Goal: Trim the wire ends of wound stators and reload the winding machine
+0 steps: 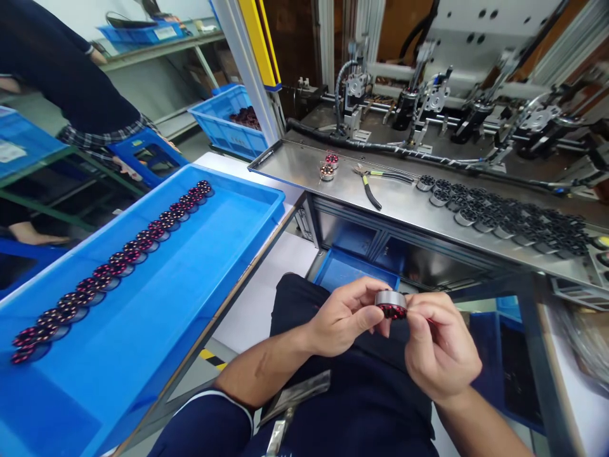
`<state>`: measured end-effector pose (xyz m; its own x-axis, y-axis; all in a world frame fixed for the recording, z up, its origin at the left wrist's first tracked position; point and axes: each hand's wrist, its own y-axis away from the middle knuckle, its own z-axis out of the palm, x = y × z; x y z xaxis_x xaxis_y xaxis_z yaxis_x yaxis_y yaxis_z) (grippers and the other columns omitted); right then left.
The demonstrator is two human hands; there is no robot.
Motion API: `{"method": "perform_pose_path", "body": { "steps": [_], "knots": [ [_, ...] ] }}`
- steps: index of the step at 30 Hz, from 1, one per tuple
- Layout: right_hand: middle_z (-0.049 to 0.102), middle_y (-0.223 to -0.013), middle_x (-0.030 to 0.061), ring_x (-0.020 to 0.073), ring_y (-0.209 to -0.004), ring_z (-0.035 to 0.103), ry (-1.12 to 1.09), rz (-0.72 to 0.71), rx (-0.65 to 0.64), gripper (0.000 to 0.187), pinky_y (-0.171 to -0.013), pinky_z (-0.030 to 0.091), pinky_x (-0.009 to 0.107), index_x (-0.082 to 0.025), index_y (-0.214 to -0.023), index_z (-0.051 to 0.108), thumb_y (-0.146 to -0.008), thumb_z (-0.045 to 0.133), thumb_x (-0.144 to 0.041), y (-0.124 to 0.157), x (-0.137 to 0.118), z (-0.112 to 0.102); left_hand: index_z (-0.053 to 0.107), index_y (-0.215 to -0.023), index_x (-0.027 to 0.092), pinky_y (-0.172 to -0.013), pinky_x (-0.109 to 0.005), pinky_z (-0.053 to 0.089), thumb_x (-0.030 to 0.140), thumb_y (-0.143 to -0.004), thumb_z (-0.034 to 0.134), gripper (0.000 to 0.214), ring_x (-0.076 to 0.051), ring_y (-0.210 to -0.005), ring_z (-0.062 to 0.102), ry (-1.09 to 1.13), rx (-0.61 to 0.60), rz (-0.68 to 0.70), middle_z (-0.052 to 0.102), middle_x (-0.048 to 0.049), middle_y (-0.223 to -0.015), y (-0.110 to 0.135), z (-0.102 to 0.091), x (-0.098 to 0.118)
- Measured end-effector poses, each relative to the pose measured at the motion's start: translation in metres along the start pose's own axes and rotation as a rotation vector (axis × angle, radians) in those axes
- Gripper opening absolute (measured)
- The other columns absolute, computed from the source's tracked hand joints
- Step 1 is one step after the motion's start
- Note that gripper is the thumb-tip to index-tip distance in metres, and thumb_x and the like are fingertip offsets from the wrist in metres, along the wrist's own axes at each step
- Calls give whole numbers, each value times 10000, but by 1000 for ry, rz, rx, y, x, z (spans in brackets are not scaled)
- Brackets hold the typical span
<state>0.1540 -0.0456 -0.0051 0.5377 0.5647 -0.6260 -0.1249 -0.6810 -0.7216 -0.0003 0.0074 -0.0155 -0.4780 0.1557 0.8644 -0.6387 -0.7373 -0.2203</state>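
Note:
Above my lap I hold a wound motor stator (391,301), a steel ring with dark red windings showing on its underside. My left hand (345,317) is closed around its left side, thumb in front and fingers behind. At its right edge my right hand (442,343) is closed in a pinch, thumb against forefinger. Whether a thin wire end lies between those fingertips is too small to tell. Two more wound stators, one with red windings (332,160) and one copper-coloured (327,172), sit on the steel bench with diagonal cutters (373,184) beside them.
To my left, a blue tray (157,298) carries a long diagonal row of wound stators (114,263). Several black-topped stators (514,219) crowd the right of the steel bench (295,166). Behind it stand machine fixtures (404,108). Another person (71,70) is at the upper left.

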Motion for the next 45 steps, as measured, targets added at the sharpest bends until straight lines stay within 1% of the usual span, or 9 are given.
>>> {"method": "perform_pose_path", "body": {
  "steps": [7, 11, 17, 21, 24, 31, 38, 42, 45],
  "knots": [
    [615, -762, 9, 148, -696, 592, 137, 3, 11, 147, -613, 468, 285, -186, -903, 610, -880, 593, -42, -5, -2, -6, 665, -1208, 191, -627, -217, 548, 340, -884, 700, 358, -119, -732, 683, 12, 33, 28, 717, -88, -997, 0, 0, 0],
    [606, -768, 12, 138, -687, 582, 46, 87, -24, 145, -612, 465, 281, -181, -883, 609, -889, 588, -38, -9, -4, -8, 709, -1040, 172, -770, -300, 613, 281, -876, 705, 197, -189, -963, 719, 77, 26, 110, 634, -128, -1270, 1, 2, 5],
    [618, -770, 23, 152, -690, 611, -39, 12, -135, 139, -602, 495, 293, -184, -890, 604, -890, 576, -48, -17, -7, -21, 550, -960, 208, -952, -413, 548, 442, -726, 837, 438, -254, -1152, 671, 319, 88, 95, 710, -88, -1161, -1, 7, 6],
    [633, -775, 21, 157, -737, 672, 36, -126, -251, 120, -618, 546, 276, -185, -939, 602, -909, 562, -76, -24, -8, -31, 590, -1014, 146, -695, -260, 545, 699, -717, 707, 639, -171, -812, 705, 266, -51, -175, 703, -80, -902, -6, 4, 7],
    [640, -760, 22, 155, -719, 672, 80, -181, -267, 101, -595, 544, 267, -187, -953, 598, -927, 553, -101, -26, -8, -35, 568, -953, 129, -504, -210, 462, 660, -841, 606, 544, -119, -531, 628, 200, -195, -314, 638, -15, -661, -7, 2, 7],
    [623, -789, 29, 143, -694, 612, 71, -90, -195, 147, -599, 497, 275, -174, -920, 605, -872, 582, -36, -18, -7, -29, 496, -1110, 197, -566, -194, 520, 356, -895, 690, 331, -115, -631, 701, 163, -79, -114, 691, -9, -817, -5, 7, 2],
    [587, -750, 24, 147, -662, 569, -194, 253, -60, 130, -563, 473, 275, -180, -844, 624, -933, 558, -110, -6, -9, -12, 610, -1147, 203, -698, -233, 599, 191, -899, 662, 254, -136, -826, 726, -98, 5, 243, 638, -76, -1109, -4, 9, -1],
    [556, -728, 16, 129, -650, 547, -312, 402, -68, 199, -547, 472, 246, -182, -774, 598, -964, 542, -161, -1, -6, -6, 692, -1020, 162, -708, -257, 626, 127, -916, 582, 156, -139, -840, 711, -221, 18, 243, 609, -125, -1202, 0, 9, 7],
    [552, -712, 13, 122, -649, 537, -263, 364, -71, 208, -548, 461, 238, -181, -763, 589, -962, 541, -145, -1, -3, -5, 719, -998, 181, -810, -317, 620, 31, -851, 581, 251, -166, -917, 704, -325, 20, 298, 628, -120, -1213, 3, 7, 11]
  ]
}}
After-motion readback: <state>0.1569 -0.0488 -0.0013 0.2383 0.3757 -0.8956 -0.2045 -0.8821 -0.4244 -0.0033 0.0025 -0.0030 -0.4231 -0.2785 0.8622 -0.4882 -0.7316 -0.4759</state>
